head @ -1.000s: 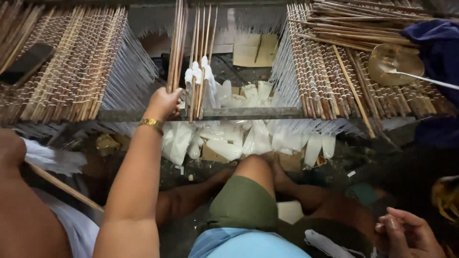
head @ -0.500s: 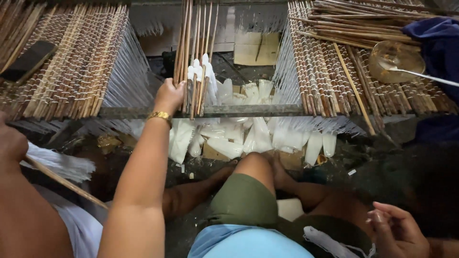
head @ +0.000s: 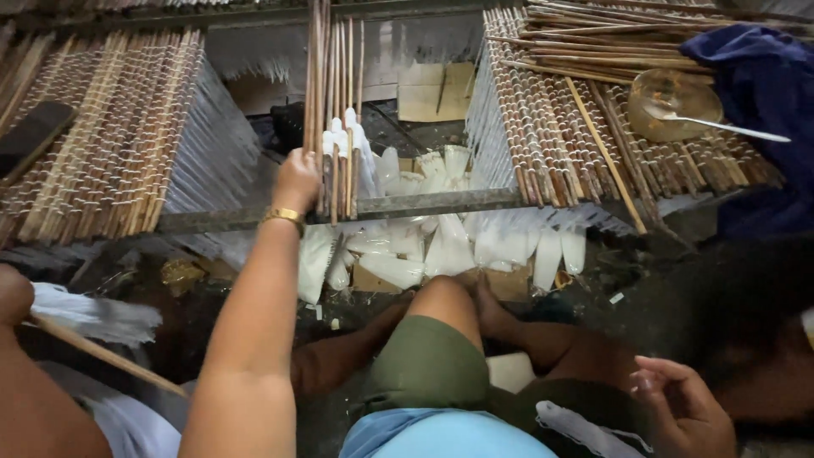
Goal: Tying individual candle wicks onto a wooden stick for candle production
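My left hand [head: 296, 180], with a gold bracelet on the wrist, reaches forward and grips a bundle of long brown sticks [head: 332, 93] that lies across a grey crossbar [head: 424, 204]. Small white bobbins [head: 342, 136] sit among the sticks beside my fingers. My right hand [head: 682, 413] rests low at the bottom right, fingers loosely curled, holding nothing. Woven stick mats spread to the left [head: 110, 136] and right [head: 585, 127] of the bundle.
Many white bobbins [head: 441, 246] hang below the crossbar. A glass bowl with a spoon [head: 674, 103] and dark blue cloth [head: 763, 93] lie on the right mat. A dark flat object [head: 30, 136] sits on the left mat. Another person's shoulder [head: 25, 399] is at bottom left.
My left hand has stayed on the stick bundle, shifting slightly along it. My right hand has drifted a little to the left near my lap.
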